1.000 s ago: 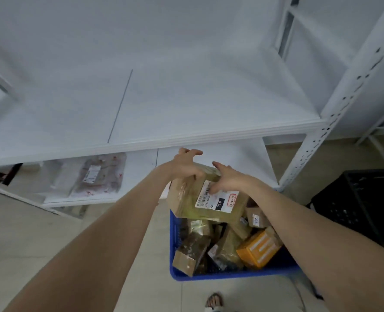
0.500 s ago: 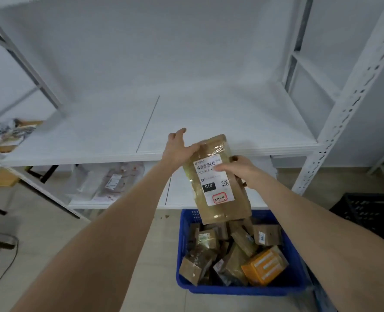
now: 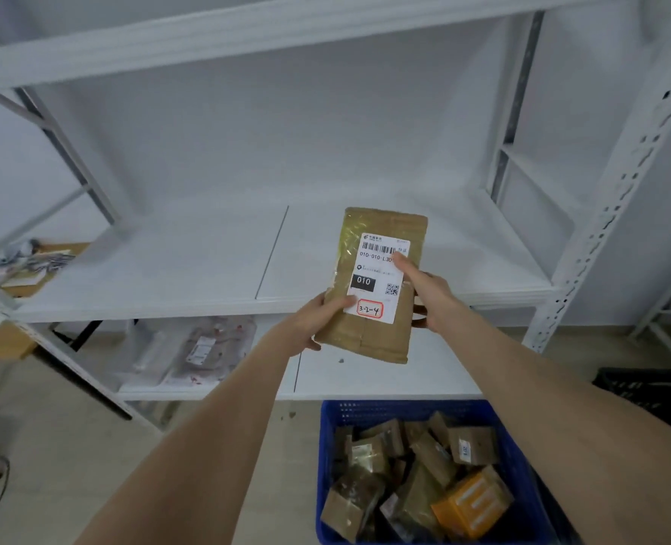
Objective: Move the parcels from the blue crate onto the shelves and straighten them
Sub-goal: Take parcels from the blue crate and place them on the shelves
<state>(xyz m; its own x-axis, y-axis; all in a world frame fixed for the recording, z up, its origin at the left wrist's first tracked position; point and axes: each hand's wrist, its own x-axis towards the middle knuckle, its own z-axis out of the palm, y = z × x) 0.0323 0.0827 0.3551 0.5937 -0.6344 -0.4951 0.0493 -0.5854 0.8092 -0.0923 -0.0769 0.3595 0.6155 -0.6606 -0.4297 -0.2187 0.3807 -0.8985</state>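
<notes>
A flat brown parcel (image 3: 377, 336) with a white label marked 010 and 3-2-4 is held upright in front of the white middle shelf (image 3: 208, 269). My left hand (image 3: 314, 324) grips its lower left corner, thumb on the label. My right hand (image 3: 424, 289) holds its right edge, thumb on the label. Below, the blue crate (image 3: 522, 485) on the floor holds several brown parcels (image 3: 424, 466) and an orange box (image 3: 471, 501).
A bagged parcel (image 3: 204, 348) lies on the lower shelf (image 3: 365, 379). A perforated white upright (image 3: 617, 198) stands at the right. A black crate (image 3: 652, 395) sits at the far right. A cluttered wooden table (image 3: 31, 265) is at the left.
Both hands lifted the labelled parcel out of the blue crate and up to the level of the middle shelf. My left hand shifted from its top to its lower left corner.
</notes>
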